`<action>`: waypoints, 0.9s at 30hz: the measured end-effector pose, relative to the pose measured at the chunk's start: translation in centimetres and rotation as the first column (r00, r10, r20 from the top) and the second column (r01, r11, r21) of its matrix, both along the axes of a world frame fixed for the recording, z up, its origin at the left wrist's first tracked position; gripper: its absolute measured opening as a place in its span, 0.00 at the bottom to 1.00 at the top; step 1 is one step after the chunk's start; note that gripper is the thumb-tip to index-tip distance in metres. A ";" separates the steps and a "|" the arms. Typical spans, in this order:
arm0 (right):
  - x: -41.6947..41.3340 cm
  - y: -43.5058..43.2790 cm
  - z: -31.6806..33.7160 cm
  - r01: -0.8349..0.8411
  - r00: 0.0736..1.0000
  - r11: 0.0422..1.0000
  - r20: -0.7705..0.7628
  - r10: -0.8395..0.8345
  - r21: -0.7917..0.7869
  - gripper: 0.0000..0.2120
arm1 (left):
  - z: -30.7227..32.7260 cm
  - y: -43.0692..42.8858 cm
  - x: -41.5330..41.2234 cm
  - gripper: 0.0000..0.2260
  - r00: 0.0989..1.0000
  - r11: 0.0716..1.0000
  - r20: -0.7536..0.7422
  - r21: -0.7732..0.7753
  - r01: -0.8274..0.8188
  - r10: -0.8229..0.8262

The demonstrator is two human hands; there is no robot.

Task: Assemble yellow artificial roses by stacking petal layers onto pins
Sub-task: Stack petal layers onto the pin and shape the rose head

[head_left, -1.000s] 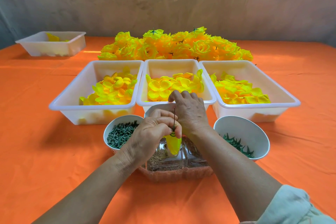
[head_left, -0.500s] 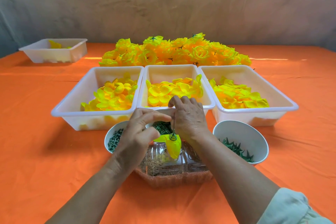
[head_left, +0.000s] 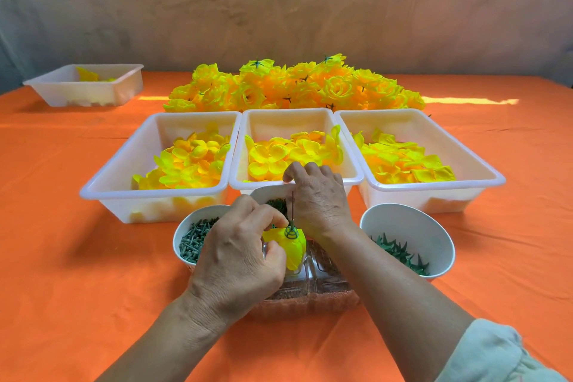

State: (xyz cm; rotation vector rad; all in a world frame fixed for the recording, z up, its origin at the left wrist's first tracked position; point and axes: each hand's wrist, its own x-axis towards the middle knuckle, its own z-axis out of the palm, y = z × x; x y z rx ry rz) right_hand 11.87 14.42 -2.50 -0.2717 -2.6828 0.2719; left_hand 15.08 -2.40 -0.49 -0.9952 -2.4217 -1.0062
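A yellow petal bud (head_left: 295, 250) sits on a thin upright pin (head_left: 292, 205) with a green ribbed cup (head_left: 290, 231) at its top, above a clear holder (head_left: 313, 284). My left hand (head_left: 240, 257) wraps round the bud's left side, thumb and forefinger pinching the petal beside the cup. My right hand (head_left: 319, 195) is just behind the pin, its fingers curled down into a white middle bowl (head_left: 263, 194) of green parts. Whatever those fingertips touch is hidden. Three white trays hold loose yellow petal layers: left (head_left: 148, 194), middle (head_left: 240, 152), right (head_left: 440, 187).
A white bowl of green pins (head_left: 198, 237) stands left of the holder, and a white bowl of green star-shaped calyxes (head_left: 406, 226) to its right. Finished yellow roses (head_left: 294, 87) are piled behind the trays. A smaller white tray (head_left: 83, 88) sits far left on the orange cloth.
My left hand loosened from the bud half a second ago and has closed round it again, pressing the petal in under the green cup. My right hand stayed at the middle bowl.
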 end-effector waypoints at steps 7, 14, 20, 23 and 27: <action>-0.1 0.0 -0.1 0.003 1.000 1.000 -0.005 -0.003 0.004 0.14 | -0.3 0.1 -0.1 0.10 0.997 0.998 0.057 0.034 -0.058 0.056; 0.0 0.1 -0.1 0.003 1.000 1.000 0.007 -0.003 -0.012 0.14 | -1.0 -0.2 0.1 0.14 0.981 0.993 0.189 0.106 -0.060 0.039; 0.0 0.1 0.0 0.001 1.000 1.000 0.022 -0.001 -0.005 0.15 | -0.3 0.7 1.2 0.20 0.953 0.977 0.294 0.212 0.015 -0.079; -0.1 0.2 0.0 0.002 0.999 1.000 0.032 -0.002 0.005 0.15 | -1.1 2.2 2.1 0.20 0.954 0.986 0.298 0.165 -0.010 -0.040; -0.4 0.1 0.1 0.000 1.000 1.000 0.027 0.000 0.004 0.14 | -1.1 2.8 2.3 0.27 0.956 0.981 0.291 0.171 -0.096 0.043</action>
